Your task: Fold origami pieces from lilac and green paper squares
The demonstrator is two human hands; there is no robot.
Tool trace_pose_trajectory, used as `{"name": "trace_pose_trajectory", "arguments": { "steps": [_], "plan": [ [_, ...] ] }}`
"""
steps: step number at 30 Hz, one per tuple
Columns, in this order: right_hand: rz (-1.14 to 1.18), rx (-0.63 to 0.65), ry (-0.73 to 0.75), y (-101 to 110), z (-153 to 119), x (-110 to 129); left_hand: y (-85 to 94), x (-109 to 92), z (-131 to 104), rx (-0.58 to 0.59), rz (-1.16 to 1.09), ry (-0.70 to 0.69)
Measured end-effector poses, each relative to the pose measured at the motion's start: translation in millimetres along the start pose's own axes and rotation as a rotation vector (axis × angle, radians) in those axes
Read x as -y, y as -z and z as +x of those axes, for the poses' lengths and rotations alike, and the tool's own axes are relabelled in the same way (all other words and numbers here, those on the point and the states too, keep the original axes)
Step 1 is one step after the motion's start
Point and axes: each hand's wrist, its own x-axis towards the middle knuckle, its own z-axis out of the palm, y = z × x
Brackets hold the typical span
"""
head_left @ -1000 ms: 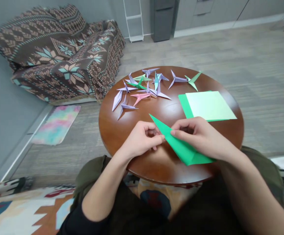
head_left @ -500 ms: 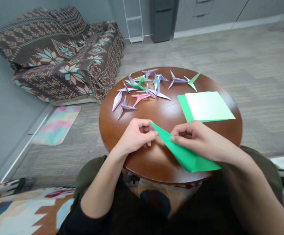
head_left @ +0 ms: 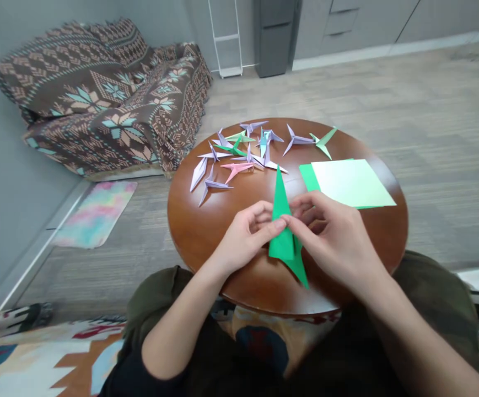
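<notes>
Both hands (head_left: 245, 234) (head_left: 338, 234) partly hide the green paper (head_left: 281, 248).

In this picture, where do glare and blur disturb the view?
Head view: glare whitens the pale top sheet and sheen marks the round table; same head view: the couch cover is smeared at its outer edge, the folded green paper clearer.
</notes>
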Motion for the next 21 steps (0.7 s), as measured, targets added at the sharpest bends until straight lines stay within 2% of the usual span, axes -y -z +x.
{"name": "trace_pose_trajectory", "arguments": {
  "steps": [6,9,15,18,21],
  "plan": [
    [-0.159,0.09,0.19,-1.4,-3.2,1.1,10.6,8.9,2.7,-0.013,-0.133,-0.002],
    [-0.14,0.097,0.229,-0.8,-1.6,-2.9,14.0,9.4,2.8,-0.031,-0.158,0.005],
    [0.291,0.211,-0.059,3.8,2.5,-6.8,20.9,5.6,2.6,-0.128,-0.153,0.011],
    [0.415,0.222,-0.107,4.4,5.5,-8.7,21.6,5.4,2.7,-0.1,-0.172,0.006],
    [0.431,0.153,-0.092,4.9,9.8,-14.1,22.4,6.3,2.6,-0.076,-0.156,-0.001]
  ]
}}
